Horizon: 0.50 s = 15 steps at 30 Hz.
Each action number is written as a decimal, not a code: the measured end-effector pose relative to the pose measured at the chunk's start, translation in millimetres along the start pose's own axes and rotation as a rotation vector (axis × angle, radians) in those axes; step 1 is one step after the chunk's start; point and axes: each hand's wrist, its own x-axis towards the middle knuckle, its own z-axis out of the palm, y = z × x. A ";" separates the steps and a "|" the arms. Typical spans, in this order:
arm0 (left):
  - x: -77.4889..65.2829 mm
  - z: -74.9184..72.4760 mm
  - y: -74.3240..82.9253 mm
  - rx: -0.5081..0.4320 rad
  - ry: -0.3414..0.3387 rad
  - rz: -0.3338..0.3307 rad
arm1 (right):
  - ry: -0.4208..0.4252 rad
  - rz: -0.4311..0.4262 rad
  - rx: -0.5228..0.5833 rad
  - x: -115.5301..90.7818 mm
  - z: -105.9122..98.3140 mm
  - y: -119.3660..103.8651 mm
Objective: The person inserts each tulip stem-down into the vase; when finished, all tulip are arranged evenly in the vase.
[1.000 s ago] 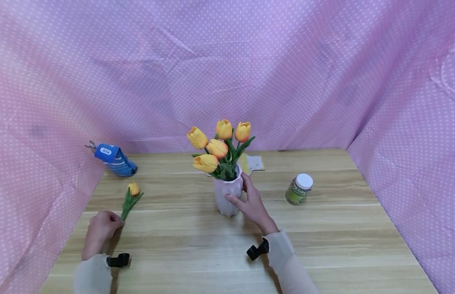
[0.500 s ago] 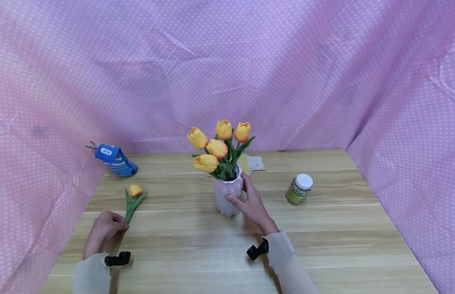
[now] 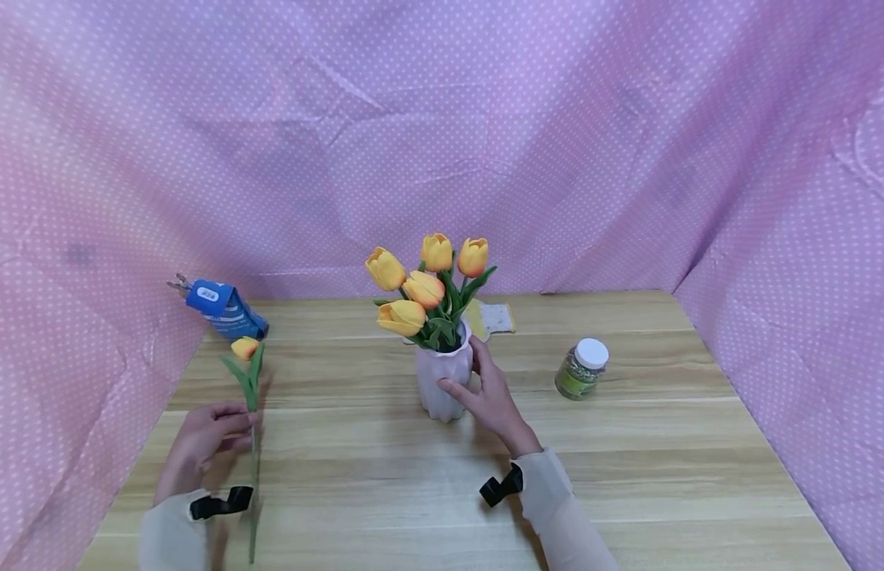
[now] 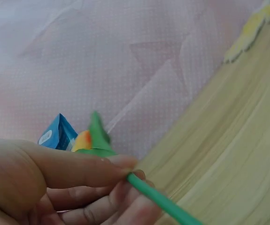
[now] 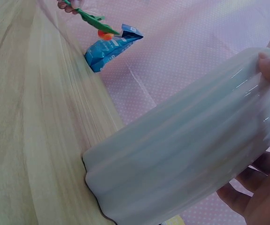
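In the head view my left hand (image 3: 212, 434) pinches the green stem of a yellow-orange tulip (image 3: 245, 348) between thumb and fingers. Its leaves stick out beyond my fingertips, and the long stem (image 4: 165, 202) runs back towards me past the wrist. A white ribbed vase (image 3: 442, 385) stands upright near the table's middle, holding several yellow tulips (image 3: 423, 289). Around the vase's right side my right hand (image 3: 487, 396) is curled, thumb in front and fingers behind. The right wrist view shows the glossy vase wall (image 5: 181, 140) close up, its base on the table.
A blue packet (image 3: 231, 311) with a metal clip stands at the back left, just beyond the tulip bloom. Right of the vase is a jar (image 3: 580, 369) with a white lid. A flat yellow-and-white piece (image 3: 495, 317) lies behind the vase. Pink dotted cloth (image 3: 442, 143) hangs around the table.
My left hand has lifted the single tulip, and its bloom has swung left and away from me; the lower stem now shows. The right hand and vase have stayed in place.
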 end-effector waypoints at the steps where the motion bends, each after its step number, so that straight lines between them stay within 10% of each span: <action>1: 0.0 0.4 -0.4 -0.032 -0.009 -0.001 | 0.000 0.002 0.000 0.2 -0.1 0.3; 7: 0.7 5.1 -3.9 -0.308 -0.064 0.030 | -0.002 0.000 0.003 0.5 -0.2 0.0; 15: 0.9 14.0 -9.6 -0.895 -0.236 0.199 | -0.002 -0.006 0.009 0.5 -0.6 0.5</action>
